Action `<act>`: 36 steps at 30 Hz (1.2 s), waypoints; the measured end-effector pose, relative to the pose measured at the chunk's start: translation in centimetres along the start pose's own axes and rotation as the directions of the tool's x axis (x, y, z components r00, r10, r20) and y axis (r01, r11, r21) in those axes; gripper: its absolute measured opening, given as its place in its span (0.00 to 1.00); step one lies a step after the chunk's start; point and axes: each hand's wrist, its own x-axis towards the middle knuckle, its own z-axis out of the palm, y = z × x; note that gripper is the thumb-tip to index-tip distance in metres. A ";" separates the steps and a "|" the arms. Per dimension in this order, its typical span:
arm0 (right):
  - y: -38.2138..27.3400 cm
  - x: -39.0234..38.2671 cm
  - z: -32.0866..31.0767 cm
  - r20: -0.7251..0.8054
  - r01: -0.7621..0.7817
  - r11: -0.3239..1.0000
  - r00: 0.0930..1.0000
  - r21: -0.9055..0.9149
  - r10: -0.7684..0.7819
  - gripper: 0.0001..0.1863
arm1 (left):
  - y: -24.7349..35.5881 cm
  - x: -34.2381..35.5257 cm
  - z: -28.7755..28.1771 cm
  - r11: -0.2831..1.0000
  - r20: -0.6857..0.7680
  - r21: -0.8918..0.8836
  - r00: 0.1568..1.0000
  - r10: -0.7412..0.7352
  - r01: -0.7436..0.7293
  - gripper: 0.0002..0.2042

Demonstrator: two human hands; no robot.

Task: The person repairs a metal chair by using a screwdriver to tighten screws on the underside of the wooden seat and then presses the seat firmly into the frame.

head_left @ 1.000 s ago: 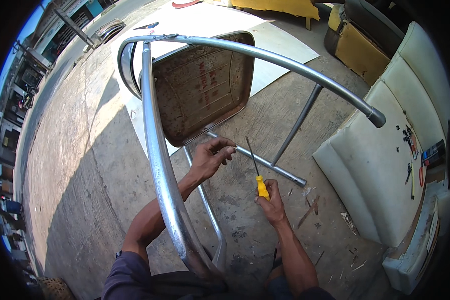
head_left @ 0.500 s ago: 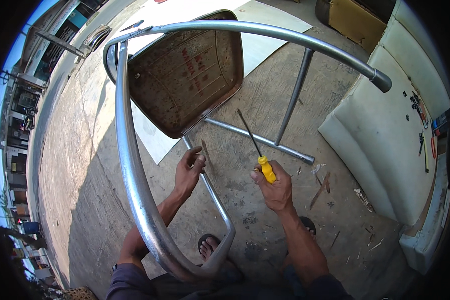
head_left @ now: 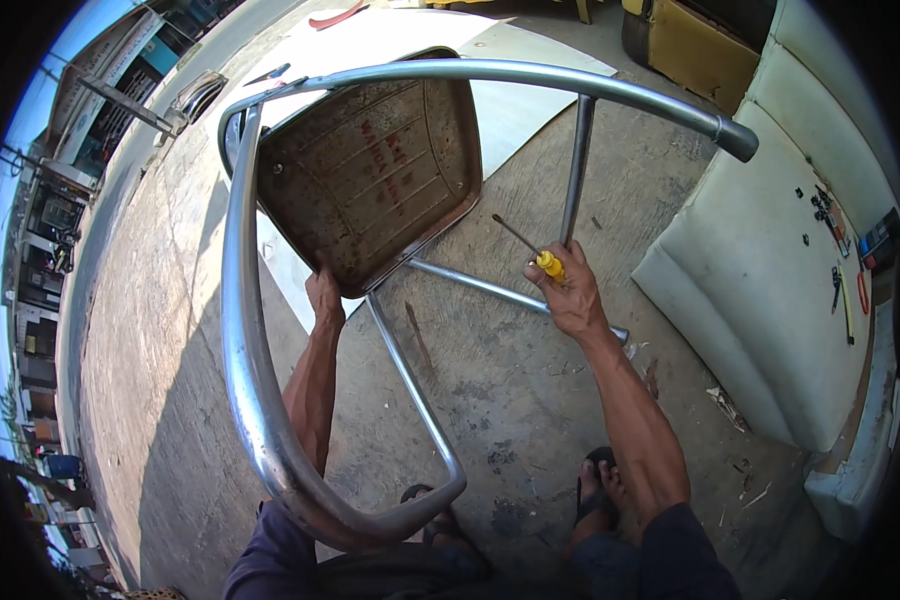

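A chair frame of shiny metal tube (head_left: pixel 242 330) stands tipped in front of me. Fixed to it is a rusty brown metal seat panel (head_left: pixel 370 180), with faded red markings and its ribbed face turned toward me. My left hand (head_left: pixel 325 300) grips the panel's lower left corner, its fingers partly hidden behind the edge. In my right hand (head_left: pixel 575 300) is a screwdriver (head_left: pixel 550 264) with a yellow handle, its dark shaft pointing up and left. That hand overlaps the frame's slanting right leg (head_left: pixel 577 170); whether it also touches the tube I cannot tell.
A pale padded seat (head_left: pixel 760 290) stands at the right, with small tools and dark bits on it. White sheeting (head_left: pixel 520 80) lies beyond the frame on the concrete floor (head_left: pixel 200 400). Farther off are a yellowish upholstered piece (head_left: pixel 685 50) and a curved red strip (head_left: pixel 338 16).
My left hand has risen from beside the thin lower tube to the panel's corner and closed on it. My right hand has moved up with the screwdriver, now tilted flatter. The frame has shifted slightly.
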 end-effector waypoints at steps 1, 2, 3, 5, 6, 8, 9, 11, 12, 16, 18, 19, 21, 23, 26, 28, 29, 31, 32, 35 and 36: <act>-0.9 0.2 0.3 0.001 0.015 0.999 1.000 0.037 -0.015 0.25 | 0.7 0.4 -1.0 0.996 -0.051 0.086 0.999 -0.012 0.016 0.43; -2.3 1.0 1.0 0.001 0.044 0.996 0.999 0.083 -0.044 0.26 | 1.9 1.7 -2.9 0.985 -0.114 0.169 0.993 -0.005 0.025 0.41; -3.9 1.8 2.0 0.002 0.074 0.989 0.997 0.131 -0.075 0.26 | 3.4 2.9 -5.2 0.968 -0.182 0.248 0.983 0.006 0.040 0.40; -7.2 3.4 3.6 -0.065 0.113 0.989 0.992 0.093 -0.108 0.26 | 4.9 5.0 -7.0 0.947 -0.284 0.311 0.942 0.177 -0.084 0.35; -5.7 3.2 0.9 -0.128 0.090 0.996 0.988 0.002 -0.089 0.25 | 4.4 2.5 0.5 0.965 -0.237 0.257 0.964 0.122 -0.059 0.36; -7.9 4.7 0.7 -0.199 0.124 0.991 0.973 0.044 -0.113 0.23 | 8.0 2.3 1.3 0.925 -0.207 0.376 0.968 0.143 -0.056 0.38; -9.5 5.5 0.1 -0.211 0.079 0.995 0.975 0.058 -0.065 0.21 | 9.4 3.2 1.6 0.879 -0.147 0.475 0.980 0.132 -0.047 0.38; -14.7 8.3 2.9 -0.186 0.035 0.978 0.983 0.207 0.004 0.17 | 13.9 7.4 -4.1 0.859 -0.211 0.512 0.966 0.149 -0.021 0.31; -14.8 9.9 3.0 -0.163 0.044 0.979 0.987 0.199 -0.011 0.15 | 14.3 8.5 -4.6 0.803 -0.190 0.596 0.975 0.117 0.020 0.31; -17.3 14.9 1.5 -0.093 -0.241 0.948 0.960 0.210 0.264 0.16 | 18.4 10.2 -2.2 0.730 -0.199 0.651 0.975 -0.099 0.207 0.32; -18.2 18.0 1.1 -0.101 -0.331 0.908 0.925 0.256 0.366 0.15 | 20.7 11.6 -1.6 0.713 -0.139 0.675 0.982 -0.126 0.187 0.33; -18.5 19.3 1.1 -0.095 -0.347 0.903 0.920 0.253 0.380 0.15 | 20.9 12.1 -1.4 0.702 -0.119 0.689 0.983 -0.138 0.182 0.34; -18.0 21.0 1.9 -0.072 -0.406 0.875 0.896 0.263 0.437 0.14 | 20.9 14.1 -1.3 0.692 -0.084 0.701 0.983 -0.161 0.173 0.35; -17.1 23.5 2.0 -0.009 -0.413 0.867 0.902 0.279 0.432 0.14 | 20.2 16.3 -1.6 0.696 -0.061 0.698 0.982 -0.180 0.171 0.38; -15.3 26.0 2.5 0.134 -0.467 0.863 0.884 0.192 0.448 0.15 | 18.1 18.2 -1.7 0.657 -0.054 0.740 0.985 -0.161 0.148 0.38; -14.8 27.1 1.5 0.170 -0.534 0.835 0.842 0.131 0.512 0.15 | 17.8 19.1 -0.5 0.634 -0.015 0.754 0.970 -0.243 0.170 0.38; -14.4 27.4 0.6 0.190 -0.574 0.811 0.813 0.112 0.550 0.15 | 17.8 19.1 0.4 0.629 0.006 0.755 0.958 -0.288 0.184 0.38; -15.4 29.1 1.0 0.245 -0.588 0.798 0.800 0.134 0.548 0.15 | 18.0 20.3 -0.5 0.582 -0.006 0.802 0.977 -0.211 0.131 0.38; -16.3 29.7 0.5 0.244 -0.589 0.798 0.798 0.126 0.550 0.14 | 18.4 20.3 0.2 0.600 -0.004 0.785 0.970 -0.244 0.154 0.37; -17.1 34.9 -1.2 0.369 -0.597 0.794 0.768 0.115 0.524 0.14 | 19.9 21.1 0.4 0.679 -0.008 0.696 0.948 -0.319 0.234 0.36; -18.0 36.8 -1.1 0.362 -0.547 0.837 0.784 0.019 0.504 0.14 | 19.7 21.5 0.4 0.714 -0.009 0.649 0.941 -0.339 0.263 0.36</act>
